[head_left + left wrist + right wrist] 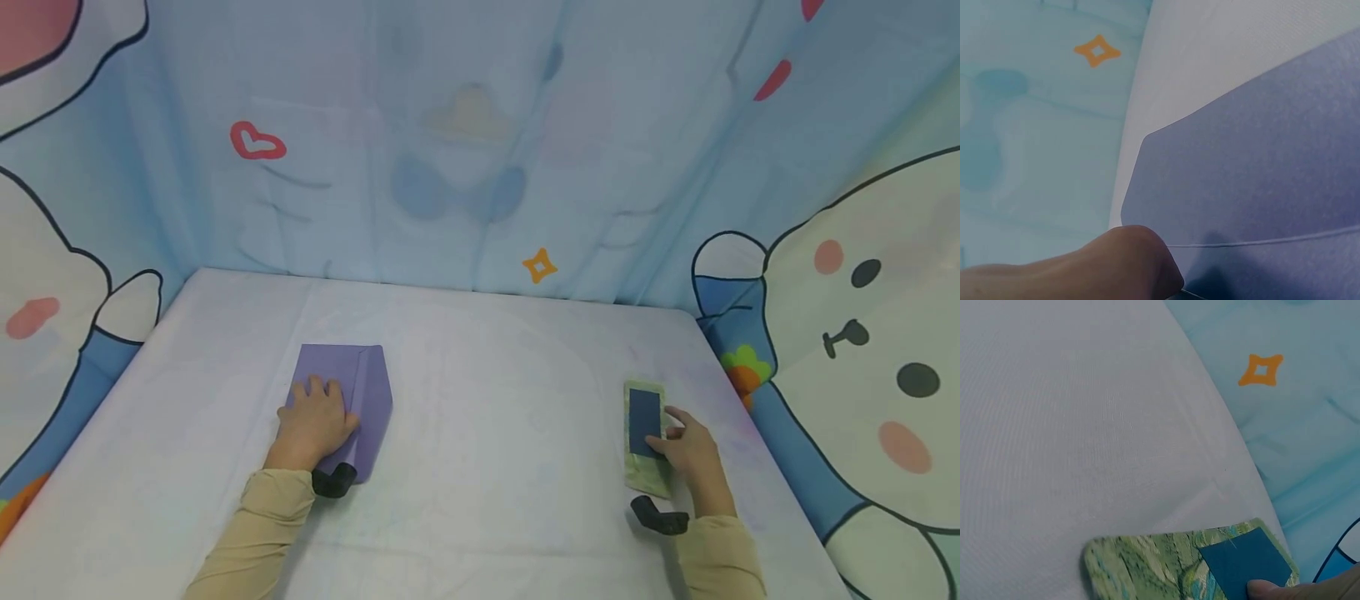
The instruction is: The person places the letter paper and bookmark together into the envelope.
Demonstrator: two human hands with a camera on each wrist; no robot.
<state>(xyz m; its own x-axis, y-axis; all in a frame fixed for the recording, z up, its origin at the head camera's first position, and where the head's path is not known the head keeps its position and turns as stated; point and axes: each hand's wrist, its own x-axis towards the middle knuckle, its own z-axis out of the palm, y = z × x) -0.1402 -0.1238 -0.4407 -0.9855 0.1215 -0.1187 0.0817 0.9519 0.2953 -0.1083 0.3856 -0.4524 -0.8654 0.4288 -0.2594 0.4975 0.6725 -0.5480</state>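
A purple paper envelope (372, 417) lies on the table at left, its wide flap (1247, 162) spread out to the right. My left hand (313, 421) rests on it, fingers pointing away and thumb near the flap's fold. Toward the right side is a long, flat green patterned piece (649, 475) with rounded corners, seen in the right wrist view with a painted-looking surface. A dark blue rectangle (1249, 561) lies over its far part. My right hand (692, 454) grips the piece at its right edge, thumb (1263, 589) on the blue rectangle; fingers are partly hidden.
A white cloth covers the table (495, 417). Behind it hangs a light blue curtain (450, 208) with cartoon prints, reaching round both sides. Black wrist mounts (660, 515) sit by each sleeve.
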